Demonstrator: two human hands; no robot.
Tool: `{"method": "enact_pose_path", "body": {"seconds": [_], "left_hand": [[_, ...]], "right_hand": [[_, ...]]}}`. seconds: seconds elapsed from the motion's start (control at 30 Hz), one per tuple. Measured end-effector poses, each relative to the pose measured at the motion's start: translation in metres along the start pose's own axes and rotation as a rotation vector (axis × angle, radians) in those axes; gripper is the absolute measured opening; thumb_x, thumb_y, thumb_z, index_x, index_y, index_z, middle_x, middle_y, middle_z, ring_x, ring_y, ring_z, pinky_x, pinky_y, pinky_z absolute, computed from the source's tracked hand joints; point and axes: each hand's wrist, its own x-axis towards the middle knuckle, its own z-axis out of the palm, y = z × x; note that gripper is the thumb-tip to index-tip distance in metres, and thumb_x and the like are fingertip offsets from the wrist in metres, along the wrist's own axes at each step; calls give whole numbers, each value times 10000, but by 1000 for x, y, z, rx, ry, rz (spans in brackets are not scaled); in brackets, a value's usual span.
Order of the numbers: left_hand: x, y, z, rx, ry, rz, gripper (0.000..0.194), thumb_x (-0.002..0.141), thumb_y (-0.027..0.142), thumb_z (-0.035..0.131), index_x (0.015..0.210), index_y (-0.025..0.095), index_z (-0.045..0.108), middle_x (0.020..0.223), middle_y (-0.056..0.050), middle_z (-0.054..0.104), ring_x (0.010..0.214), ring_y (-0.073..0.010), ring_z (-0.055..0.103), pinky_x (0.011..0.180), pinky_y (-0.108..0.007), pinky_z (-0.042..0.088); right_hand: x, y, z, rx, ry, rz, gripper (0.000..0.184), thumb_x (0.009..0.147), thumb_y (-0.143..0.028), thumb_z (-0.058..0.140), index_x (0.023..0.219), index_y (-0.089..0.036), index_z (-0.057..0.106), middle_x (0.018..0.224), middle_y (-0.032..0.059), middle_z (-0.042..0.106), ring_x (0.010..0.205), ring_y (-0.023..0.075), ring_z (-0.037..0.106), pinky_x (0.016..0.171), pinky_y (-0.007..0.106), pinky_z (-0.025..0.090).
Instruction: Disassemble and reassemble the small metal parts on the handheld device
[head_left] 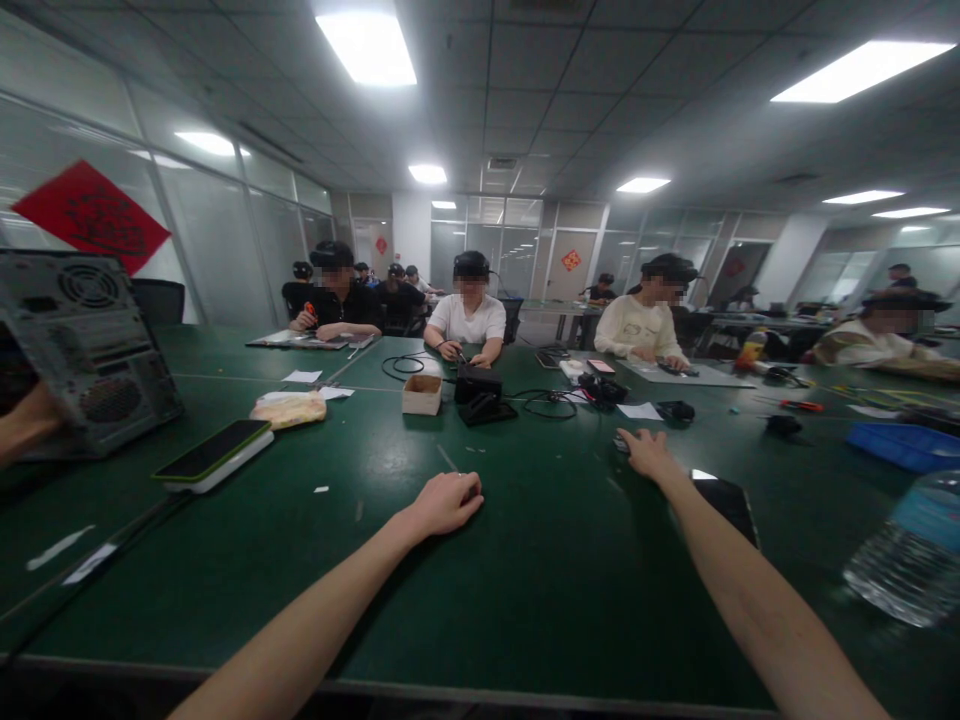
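Small dark object (621, 442), there it is, flat on the green table (540, 580), right at the fingertips of your right hand (649, 455)! Your fingers spread over its near edge, thumb side in close, but whether they're pinching it or only touching, I can't tell from here. No lift to report: it sits on the tabletop, well apart from your other hand.

Over to your left hand (448, 502), palm down on the table, fingers curled in together. Nothing shows in it; what's under the palm is hidden, so I can't call that one.

So how far along are you? By my judgement, very early: contact, or close to it, on one side, and nothing visibly raised, opened or joined. Picking that object up is a step not yet done, and anything beyond that the view doesn't show.

Around you, a dark flat device (731, 505) lies just beside your right forearm, the water bottle (911, 555) is farther right, and the open box (422, 397) sits ahead, beyond your left hand.
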Motion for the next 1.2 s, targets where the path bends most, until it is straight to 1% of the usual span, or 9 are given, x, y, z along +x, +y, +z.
{"method": "enact_pose_path", "body": {"seconds": [0.1, 0.2, 0.3, 0.4, 0.5, 0.6, 0.83, 0.93, 1.2], "left_hand": [[-1, 2, -2, -1, -5, -5, 149, 900, 326, 459, 952, 216, 545, 797, -17, 637, 750, -191, 597, 633, -267, 407], [-1, 2, -2, 1, -9, -5, 136, 896, 313, 463, 945, 215, 543, 800, -16, 637, 757, -190, 601, 641, -265, 411], [0, 0, 0, 17, -4, 3, 124, 895, 306, 467, 943, 215, 538, 795, -12, 635, 752, -186, 605, 649, -263, 416], [1, -1, 2, 39, -4, 10, 114, 894, 300, 471, 938, 213, 531, 794, -10, 634, 754, -186, 605, 664, -263, 421], [2, -1, 3, 51, -1, 14, 105, 890, 291, 473, 934, 214, 530, 786, -5, 633, 751, -182, 605, 663, -260, 421], [1, -1, 3, 49, 3, 13, 106, 889, 293, 472, 931, 217, 533, 781, -2, 631, 748, -180, 603, 645, -255, 415], [0, -1, 1, 25, -2, 5, 113, 886, 298, 467, 927, 215, 532, 789, -4, 627, 748, -178, 595, 627, -249, 400], [0, 0, 0, 24, -7, 0, 116, 883, 298, 468, 928, 214, 534, 786, -4, 628, 744, -179, 595, 618, -249, 399], [1, -2, 2, 31, 6, 11, 122, 888, 303, 463, 935, 215, 533, 792, -8, 626, 751, -182, 596, 633, -253, 409]], "right_hand": [[0, -1, -3, 19, 22, 28, 656, 819, -167, 490, 1427, -290, 278, 1363, 157, 326, 1217, 385, 345, 882, 438, 381], [4, 5, -6, 80, 48, 130, 674, 826, -260, 502, 1440, -217, 228, 1350, 204, 319, 1211, 388, 365, 886, 453, 376], [8, 16, -7, 140, -11, 246, 649, 824, -430, 510, 1386, -157, 337, 1337, 229, 342, 1226, 410, 351, 912, 492, 350], [10, 25, -4, 158, -107, 303, 625, 835, -557, 437, 1297, -139, 467, 1306, 230, 403, 1224, 424, 362, 920, 523, 334], [9, 27, 0, 179, -92, 313, 636, 832, -585, 411, 1281, -141, 488, 1304, 226, 424, 1223, 419, 371, 922, 522, 338], [9, 26, 3, 199, -46, 303, 636, 817, -555, 435, 1276, -117, 481, 1301, 223, 433, 1219, 409, 373, 934, 523, 338], [7, 26, 5, 226, 29, 277, 682, 811, -519, 433, 1368, -130, 365, 1368, 197, 368, 1246, 403, 330, 971, 536, 304], [6, 26, 6, 250, 29, 271, 709, 809, -508, 427, 1407, -148, 297, 1390, 182, 344, 1256, 411, 309, 974, 546, 295], [6, 27, 7, 302, 45, 278, 863, 762, -586, 477, 1440, -178, 131, 1380, 229, 300, 1273, 435, 284, 968, 573, 267]]}}
